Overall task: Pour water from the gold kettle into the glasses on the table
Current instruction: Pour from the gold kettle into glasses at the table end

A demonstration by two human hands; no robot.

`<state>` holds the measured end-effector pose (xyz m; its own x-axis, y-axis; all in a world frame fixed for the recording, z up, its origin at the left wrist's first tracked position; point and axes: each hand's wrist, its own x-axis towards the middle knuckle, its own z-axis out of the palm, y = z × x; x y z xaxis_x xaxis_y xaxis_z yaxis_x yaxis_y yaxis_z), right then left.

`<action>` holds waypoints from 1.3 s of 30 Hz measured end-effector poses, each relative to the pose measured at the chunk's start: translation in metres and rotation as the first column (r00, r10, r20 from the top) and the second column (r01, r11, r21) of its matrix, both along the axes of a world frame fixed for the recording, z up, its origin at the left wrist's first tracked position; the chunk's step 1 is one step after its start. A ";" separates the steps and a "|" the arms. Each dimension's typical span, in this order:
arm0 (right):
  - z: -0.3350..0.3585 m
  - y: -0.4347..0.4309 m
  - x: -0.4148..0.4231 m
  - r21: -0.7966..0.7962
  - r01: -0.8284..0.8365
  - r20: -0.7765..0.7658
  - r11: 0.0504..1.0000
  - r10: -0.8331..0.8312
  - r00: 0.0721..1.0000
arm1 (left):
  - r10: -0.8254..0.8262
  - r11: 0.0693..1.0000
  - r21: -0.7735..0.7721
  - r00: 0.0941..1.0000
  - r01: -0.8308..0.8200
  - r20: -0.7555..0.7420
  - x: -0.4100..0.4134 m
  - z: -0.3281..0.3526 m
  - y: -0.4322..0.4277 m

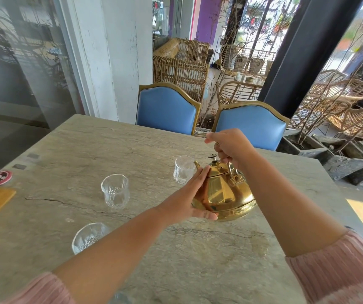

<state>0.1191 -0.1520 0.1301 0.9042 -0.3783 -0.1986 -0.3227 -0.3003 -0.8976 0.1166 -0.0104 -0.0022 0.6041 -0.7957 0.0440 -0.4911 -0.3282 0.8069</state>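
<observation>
1. While my right hand (228, 148) was closed round the handle of the gold kettle (223, 194), my left hand (192, 196) lay open and flat against the kettle's left side, fingers straight, steadying not gripping.
2. Kettle sat right of centre on the stone table (88, 150), base apparently on or just off the top; couldn't tell which. Lid on, spout (197, 165) aimed at the far glass (183, 170), just beside it.
3. Middle glass (115, 190) stood well apart to the left; near glass (89, 236) partly hidden by my left forearm. All three looked empty.
4. Risks, imo: spout so close it could knock the far glass on the tilt; lid might slip off w/ a steep pour; left palm on metal, bad if water's hot.
5. Left forearm could clip the near glass when shifting.
</observation>
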 end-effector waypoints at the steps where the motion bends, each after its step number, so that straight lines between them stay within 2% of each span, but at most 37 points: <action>1: 0.000 0.000 0.000 0.001 0.001 -0.002 1.000 -0.001 1.000 | 0.001 1.000 -0.002 1.000 -0.001 -0.001 0.000 0.000 0.000; 17: 0.004 0.002 -0.001 -0.023 -0.011 -0.004 1.000 0.010 1.000 | -0.004 1.000 -0.014 1.000 0.004 -0.006 -0.001 0.002 0.000; 28: -0.019 -0.002 -0.014 0.040 0.011 0.129 0.999 -0.016 0.992 | -0.028 0.999 0.031 0.997 0.026 0.077 0.003 -0.009 0.006; 32: -0.036 -0.002 -0.024 0.047 0.111 0.187 0.993 -0.118 0.975 | -0.061 0.992 0.119 0.981 0.039 0.184 0.002 -0.012 0.007; 39: -0.057 -0.002 -0.059 0.254 0.213 0.305 0.943 -0.288 0.908 | -0.108 0.975 0.224 0.889 0.007 0.445 -0.001 -0.020 0.009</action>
<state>0.0603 -0.1540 0.0732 0.8118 -0.5840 -0.0022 -0.0330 -0.0421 -0.9986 0.1159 -0.0013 -0.0222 0.5115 -0.8495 0.1292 -0.8084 -0.4247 0.4076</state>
